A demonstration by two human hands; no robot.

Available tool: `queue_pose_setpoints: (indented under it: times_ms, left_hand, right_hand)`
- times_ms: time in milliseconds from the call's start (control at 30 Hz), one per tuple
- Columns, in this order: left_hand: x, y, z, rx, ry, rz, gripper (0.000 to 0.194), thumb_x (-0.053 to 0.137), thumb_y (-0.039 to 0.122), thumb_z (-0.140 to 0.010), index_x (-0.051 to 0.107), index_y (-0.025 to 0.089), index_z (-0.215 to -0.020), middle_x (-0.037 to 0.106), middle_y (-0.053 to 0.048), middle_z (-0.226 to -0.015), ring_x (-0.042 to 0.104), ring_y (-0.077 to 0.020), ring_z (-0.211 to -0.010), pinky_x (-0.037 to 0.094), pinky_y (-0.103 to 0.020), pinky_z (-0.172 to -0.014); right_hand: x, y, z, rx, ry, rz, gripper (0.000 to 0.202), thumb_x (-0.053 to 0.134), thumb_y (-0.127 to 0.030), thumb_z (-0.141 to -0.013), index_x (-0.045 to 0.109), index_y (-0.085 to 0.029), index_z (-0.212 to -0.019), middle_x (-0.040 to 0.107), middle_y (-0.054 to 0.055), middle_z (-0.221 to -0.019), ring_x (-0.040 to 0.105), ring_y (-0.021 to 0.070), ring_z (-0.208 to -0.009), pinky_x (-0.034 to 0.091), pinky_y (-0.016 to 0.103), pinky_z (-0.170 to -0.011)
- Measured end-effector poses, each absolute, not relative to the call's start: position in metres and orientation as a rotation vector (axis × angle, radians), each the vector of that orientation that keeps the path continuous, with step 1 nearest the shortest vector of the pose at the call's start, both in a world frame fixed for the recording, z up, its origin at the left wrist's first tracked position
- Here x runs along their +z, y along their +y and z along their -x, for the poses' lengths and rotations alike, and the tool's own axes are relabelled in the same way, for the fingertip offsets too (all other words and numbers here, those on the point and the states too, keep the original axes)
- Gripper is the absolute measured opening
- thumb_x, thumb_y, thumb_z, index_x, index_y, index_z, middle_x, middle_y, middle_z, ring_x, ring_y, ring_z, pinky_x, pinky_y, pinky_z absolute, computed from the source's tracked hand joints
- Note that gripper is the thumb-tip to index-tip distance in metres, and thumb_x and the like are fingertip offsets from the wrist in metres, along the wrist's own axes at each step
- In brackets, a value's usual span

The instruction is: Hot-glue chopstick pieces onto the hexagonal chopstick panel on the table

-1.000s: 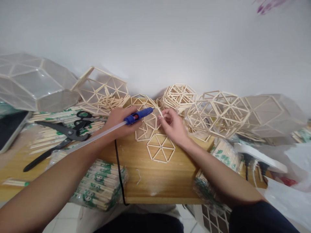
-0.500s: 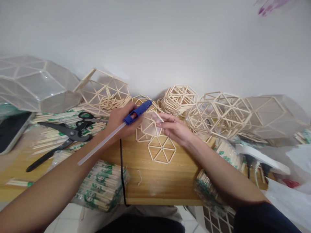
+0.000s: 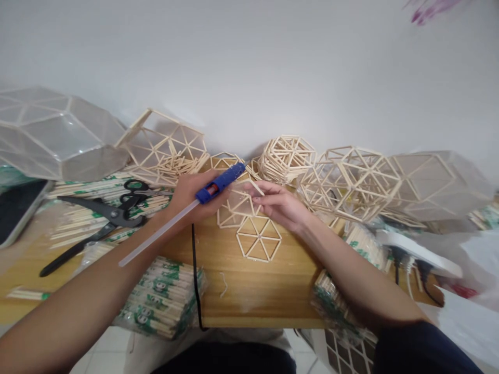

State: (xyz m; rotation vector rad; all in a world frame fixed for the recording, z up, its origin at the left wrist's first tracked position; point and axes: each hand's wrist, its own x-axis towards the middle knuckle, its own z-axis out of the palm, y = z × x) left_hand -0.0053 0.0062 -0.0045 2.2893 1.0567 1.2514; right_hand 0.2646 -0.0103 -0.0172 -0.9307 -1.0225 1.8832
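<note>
The work looks partway along: 1 spoked hexagon (image 3: 259, 237) lies whole on the bench (image 3: 273, 301) and a large form at far left (image 3: 50, 135) is skinned over, while the open frame (image 3: 351, 184) at right stands bare and, I judge, unfinished. The left hand (image 3: 198, 195) is wrapped around a blue glue gun (image 3: 224, 183) above the bench, nozzle aimed away and rightward, its long axis slanting back along the glue stick (image 3: 159, 234). Near it, the right hand (image 3: 283, 205) pinches a stick panel (image 3: 242, 205).
</note>
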Motion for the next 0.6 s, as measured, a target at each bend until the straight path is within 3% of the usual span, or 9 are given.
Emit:
queue_pose_setpoints:
  times_ms: [133,333,467,600]
  left_hand:
    - [-0.0026,0.0044,0.0058,1.296,0.956,-2.351,0.025,0.075,0.025,-0.103,0.061,0.025,-0.082,0.051,0.009,-0.062,0.044,-0.0090,-0.051,0.040,-0.026,-0.055]
    - [-0.0012,0.0006,0.0058,1.274,1.016,-2.328,0.031,0.076,0.027,-0.102,0.058,0.026,-0.078,0.051,0.008,-0.061,0.045,-0.0108,-0.051,0.042,-0.029,-0.055]
    - [-0.0021,0.0007,0.0066,1.262,0.987,-2.356,0.032,0.076,0.029,-0.104,0.058,0.027,-0.078,0.052,0.008,-0.062,0.046,-0.0116,-0.051,0.044,-0.029,-0.056]
    - [-0.0055,0.0014,0.0069,1.261,0.930,-2.408,0.028,0.077,0.025,-0.101,0.060,0.026,-0.080,0.055,0.008,-0.062,0.047,-0.0106,-0.051,0.041,-0.027,-0.056]
  right_hand:
    - [-0.0172,-0.0117,-0.2644,1.931,-1.005,0.934,0.037,0.106,-0.024,-0.078,0.095,-0.028,-0.114,0.092,0.004,-0.121,0.081,0.0206,-0.108,0.067,0.037,-0.104]
    - [-0.0159,-0.0124,-0.2642,1.937,-1.025,0.942,0.034,0.107,-0.032,-0.082,0.094,-0.028,-0.114,0.091,0.006,-0.119,0.081,0.0242,-0.110,0.069,0.042,-0.105]
    - [-0.0154,-0.0140,-0.2610,1.886,-1.066,0.959,0.035,0.108,-0.044,-0.085,0.092,-0.027,-0.111,0.089,0.005,-0.113,0.079,0.0213,-0.101,0.067,0.040,-0.097]
    - [-0.0135,-0.0177,-0.2557,1.716,-1.211,0.974,0.039,0.109,-0.055,-0.085,0.087,-0.027,-0.099,0.082,0.000,-0.094,0.067,0.0162,-0.082,0.058,0.035,-0.084]
